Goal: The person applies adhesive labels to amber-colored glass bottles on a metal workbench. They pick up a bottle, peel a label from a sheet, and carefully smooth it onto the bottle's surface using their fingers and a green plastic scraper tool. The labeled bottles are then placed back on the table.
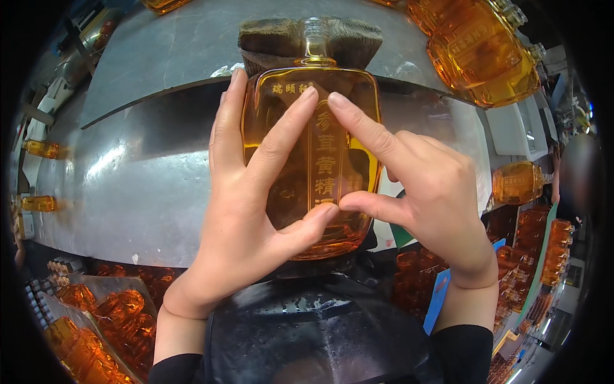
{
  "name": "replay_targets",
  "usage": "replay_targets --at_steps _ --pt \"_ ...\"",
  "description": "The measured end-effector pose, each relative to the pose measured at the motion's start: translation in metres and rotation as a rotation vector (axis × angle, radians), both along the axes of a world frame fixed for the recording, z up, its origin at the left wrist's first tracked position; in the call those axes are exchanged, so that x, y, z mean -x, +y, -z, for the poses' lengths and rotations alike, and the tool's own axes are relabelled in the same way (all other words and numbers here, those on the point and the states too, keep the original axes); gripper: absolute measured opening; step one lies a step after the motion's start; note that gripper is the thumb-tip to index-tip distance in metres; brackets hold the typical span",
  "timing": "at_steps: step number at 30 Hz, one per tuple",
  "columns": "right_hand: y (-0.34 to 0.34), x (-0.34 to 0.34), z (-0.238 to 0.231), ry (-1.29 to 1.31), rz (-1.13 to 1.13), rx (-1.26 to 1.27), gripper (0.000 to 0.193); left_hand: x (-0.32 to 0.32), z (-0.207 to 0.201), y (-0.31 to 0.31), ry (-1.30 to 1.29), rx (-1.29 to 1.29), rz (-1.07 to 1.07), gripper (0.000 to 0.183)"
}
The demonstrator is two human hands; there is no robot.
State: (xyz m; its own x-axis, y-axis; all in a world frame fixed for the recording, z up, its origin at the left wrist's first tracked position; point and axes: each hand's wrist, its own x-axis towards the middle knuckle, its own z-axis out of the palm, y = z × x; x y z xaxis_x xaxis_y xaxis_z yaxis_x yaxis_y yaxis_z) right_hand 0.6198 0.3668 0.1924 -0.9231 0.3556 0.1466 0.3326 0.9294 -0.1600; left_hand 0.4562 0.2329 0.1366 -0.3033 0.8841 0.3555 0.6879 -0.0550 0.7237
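A flat, square-shouldered glass bottle [291, 185] of amber liquid lies on its back, its uncapped neck pointing away from me. The neck rests in a notched dark wooden block [272, 38]. Gold lettering and a thin-framed vertical strip [325, 153] mark its front. My left hand [240, 198] is spread over the left side, with index fingertip and thumb tip at the strip. From the right, my right hand [428, 179] puts its outstretched index finger and thumb on the strip's upper and lower parts; its other fingers curl loosely. Neither hand is wrapped round the bottle.
A grey metal worktop [121, 185] extends left, with a raised grey board [173, 57] at the back. Amber bottles [483, 57] lie at the upper right. Crated bottles [118, 307] stand at lower left, more at lower right. A black apron [320, 333] covers my front.
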Motion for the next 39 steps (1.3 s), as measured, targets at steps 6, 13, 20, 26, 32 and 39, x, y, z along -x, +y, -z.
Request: replay_targets --at_steps 6,13,20,26,32,39 --pt "0.07 0.001 0.001 0.534 0.141 0.881 0.078 -0.001 -0.001 0.002 0.01 0.018 -0.005 0.086" --pt "0.076 -0.014 -0.021 0.614 0.299 1.111 0.058 -0.001 -0.002 -0.001 0.046 0.073 -0.009 0.1" --pt "0.031 -0.002 -0.023 0.441 0.089 0.605 0.056 0.0 -0.005 -0.002 0.035 0.089 0.014 0.103" --pt "0.045 0.071 -0.019 0.532 -0.274 -0.077 0.031 0.001 0.001 -0.003 -0.005 0.049 0.028 0.124" --pt "0.009 0.017 0.0 0.417 -0.424 -0.118 0.026 0.015 0.021 -0.014 -0.167 -0.035 0.067 0.104" --pt "0.016 0.013 -0.026 0.318 -0.323 -0.162 0.029 0.01 0.007 -0.022 -0.246 0.031 0.005 0.081"
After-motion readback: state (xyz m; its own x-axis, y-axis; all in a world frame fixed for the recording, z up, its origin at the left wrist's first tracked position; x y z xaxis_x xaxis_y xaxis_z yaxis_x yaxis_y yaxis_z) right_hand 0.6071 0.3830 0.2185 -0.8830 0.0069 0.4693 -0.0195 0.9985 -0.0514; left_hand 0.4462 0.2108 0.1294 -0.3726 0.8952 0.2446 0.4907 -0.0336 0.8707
